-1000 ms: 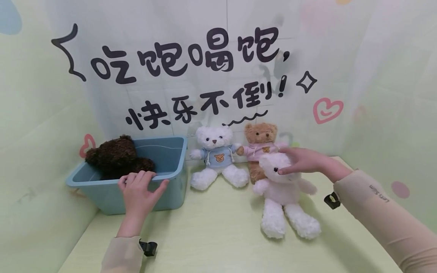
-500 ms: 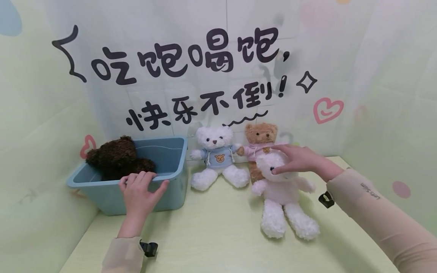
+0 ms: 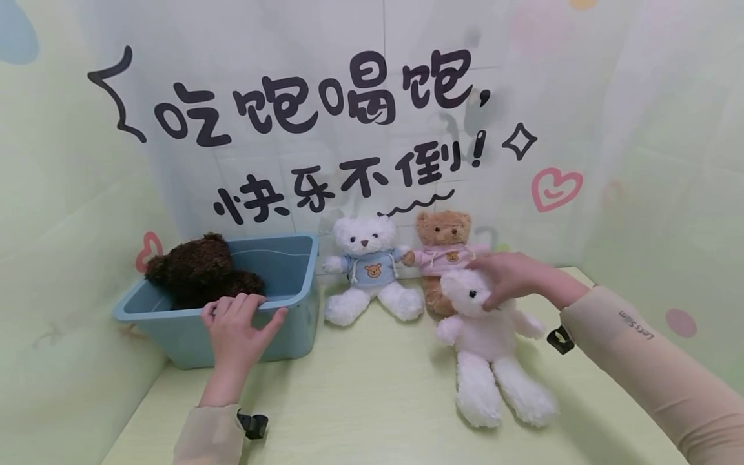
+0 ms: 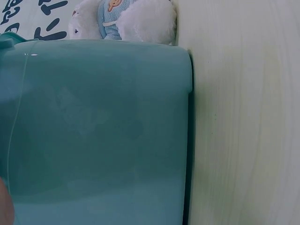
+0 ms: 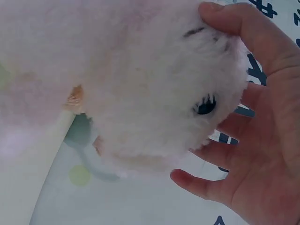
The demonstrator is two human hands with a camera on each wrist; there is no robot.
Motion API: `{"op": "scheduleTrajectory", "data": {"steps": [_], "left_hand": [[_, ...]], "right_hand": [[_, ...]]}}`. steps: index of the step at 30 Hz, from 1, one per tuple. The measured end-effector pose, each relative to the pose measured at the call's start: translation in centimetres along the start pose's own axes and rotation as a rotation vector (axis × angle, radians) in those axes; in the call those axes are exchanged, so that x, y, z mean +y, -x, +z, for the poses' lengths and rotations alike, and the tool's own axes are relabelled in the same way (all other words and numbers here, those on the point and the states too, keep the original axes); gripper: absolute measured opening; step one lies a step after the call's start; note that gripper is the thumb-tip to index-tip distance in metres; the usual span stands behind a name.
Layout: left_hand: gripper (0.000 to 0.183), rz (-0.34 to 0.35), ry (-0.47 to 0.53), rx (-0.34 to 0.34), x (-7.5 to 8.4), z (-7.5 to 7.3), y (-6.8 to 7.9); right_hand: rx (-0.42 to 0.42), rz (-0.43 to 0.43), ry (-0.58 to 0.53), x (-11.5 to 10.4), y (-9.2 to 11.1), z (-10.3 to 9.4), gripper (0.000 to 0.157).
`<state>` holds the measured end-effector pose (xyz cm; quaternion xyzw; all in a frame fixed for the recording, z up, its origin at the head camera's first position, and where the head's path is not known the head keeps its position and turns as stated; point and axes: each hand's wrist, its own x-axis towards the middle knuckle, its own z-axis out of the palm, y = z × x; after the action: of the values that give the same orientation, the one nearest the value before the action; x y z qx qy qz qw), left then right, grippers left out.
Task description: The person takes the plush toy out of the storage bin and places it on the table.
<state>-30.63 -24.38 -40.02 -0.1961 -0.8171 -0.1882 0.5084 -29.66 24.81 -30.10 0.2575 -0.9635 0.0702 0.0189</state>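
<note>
My right hand point(image 3: 514, 276) grips the head of a pale white-and-pink teddy bear point(image 3: 485, 336), at the right of the head view. Up close in the right wrist view, the fingers and thumb curve round its fluffy head point(image 5: 154, 98), one black eye showing. My left hand point(image 3: 237, 336) holds the front rim of a blue plastic bin point(image 3: 299, 332), fingers over the edge and thumb on the outside. A dark brown plush toy point(image 3: 192, 261) lies inside the bin, partly hidden by the wall. The bin's side point(image 4: 98, 126) fills much of the left wrist view.
Against the lettered backdrop point(image 3: 325, 39) sit a white teddy bear in a blue hoodie point(image 3: 366, 268) and a tan teddy bear in a pink hoodie point(image 3: 444, 239). The held bear partly hides the tan one. A pale wooden tabletop point(image 3: 349, 394) lies in front.
My right hand has closed further round the white-and-pink bear's head. The bear has shifted a little toward me and to the right. My left hand stays on the bin rim.
</note>
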Motion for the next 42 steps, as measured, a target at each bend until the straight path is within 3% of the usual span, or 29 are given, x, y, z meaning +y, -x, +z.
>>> {"op": "scheduleTrajectory", "data": {"steps": [7,19,25,30,37,42], "left_hand": [[0.060,0.030,0.002,0.039,-0.1,0.2,0.0],[0.059,0.025,-0.008,0.029,-0.1,0.0,0.5],[0.057,0.040,-0.001,0.053,-0.1,0.2,0.4],[0.057,0.047,0.009,0.074,-0.2,0.3,0.2],[0.059,0.028,-0.011,0.018,-0.1,0.0,0.1],[0.059,0.021,-0.007,0.007,-0.1,-0.1,0.0]], "right_hand": [[-0.085,-0.015,-0.065,-0.2,0.3,-0.5,0.083],[-0.068,0.028,-0.073,-0.5,-0.3,0.2,0.087],[-0.067,0.036,-0.092,-1.0,-0.4,-0.9,0.082],[-0.107,0.045,-0.110,-1.4,-0.5,-1.6,0.087],[-0.177,0.049,-0.140,-1.3,-0.4,-0.1,0.109],[-0.133,0.024,-0.108,-1.0,-0.5,0.3,0.103]]}}
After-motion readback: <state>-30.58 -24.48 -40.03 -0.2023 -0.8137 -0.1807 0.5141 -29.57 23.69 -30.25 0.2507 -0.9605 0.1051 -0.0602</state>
